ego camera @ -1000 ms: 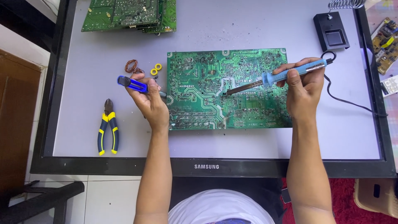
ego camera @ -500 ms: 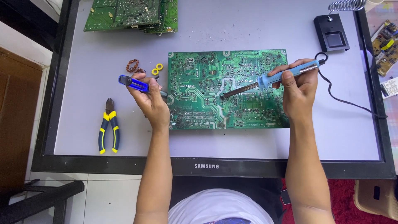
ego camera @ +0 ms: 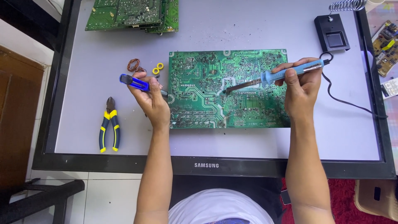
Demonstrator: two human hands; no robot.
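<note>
Head view: right hand (ego camera: 300,89) grips soldering iron (ego camera: 286,74), tip on green circuit board (ego camera: 207,103).

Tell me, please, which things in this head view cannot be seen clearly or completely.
- Blue-handled tool in the left hand: its tip is hidden by the fingers.
- Soldering iron in the right hand: whether its tip touches the green circuit board is too small to tell.
- Stacked boards: cut off by the top edge.
- Coiled stand: cut off by the top edge.
- Board's solder joints: too small to judge.
</note>
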